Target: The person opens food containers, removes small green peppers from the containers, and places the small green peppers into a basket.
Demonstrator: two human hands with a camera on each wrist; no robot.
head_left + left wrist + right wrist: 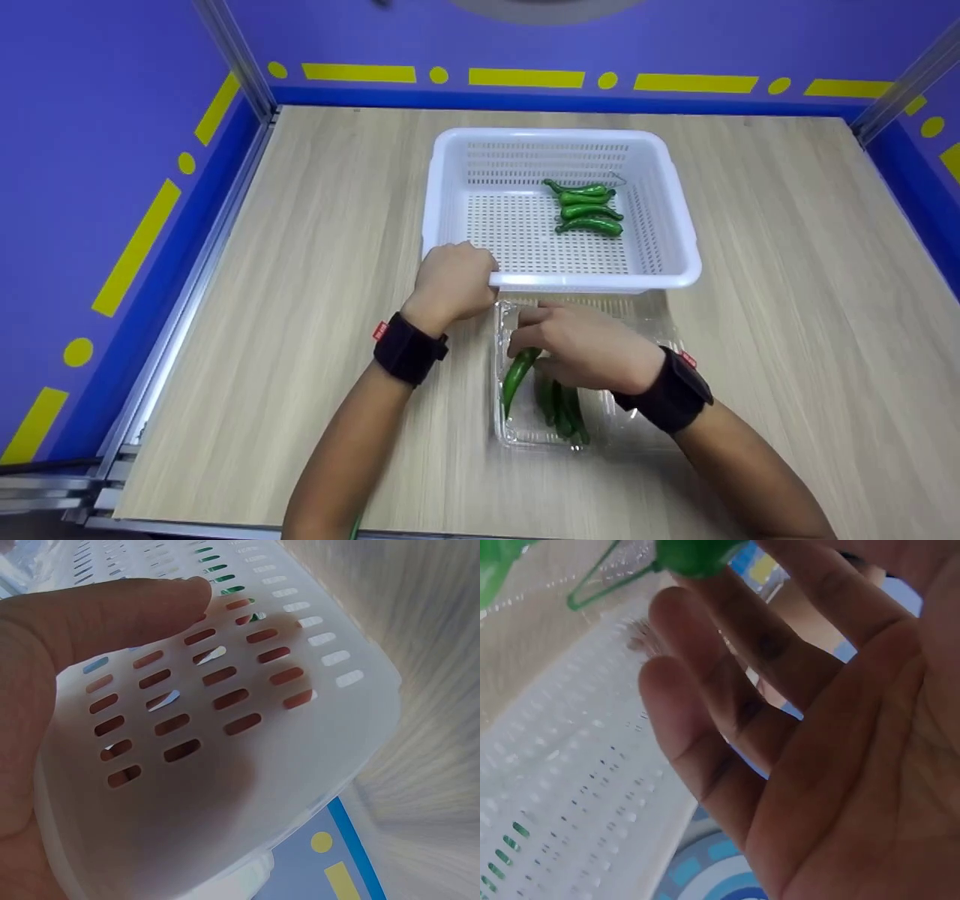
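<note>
Blue walls with yellow dashes are enclosing a pale wood-grain table [787, 300]. At the left, the left hand [452, 281] is curling its fingers round the smooth front rim of a white perforated plastic basket [675, 195], steadying it; four glossy curved green peppers [587, 208] are lying at its two o'clock. At six o'clock from the basket, a clear crinkly plastic tray [525, 439] is sitting, and the right hand [585, 345] is pinching one long green pepper [517, 375] there. This looks like the lifting step; next it likely needs raising cleanly over the rim.
</note>
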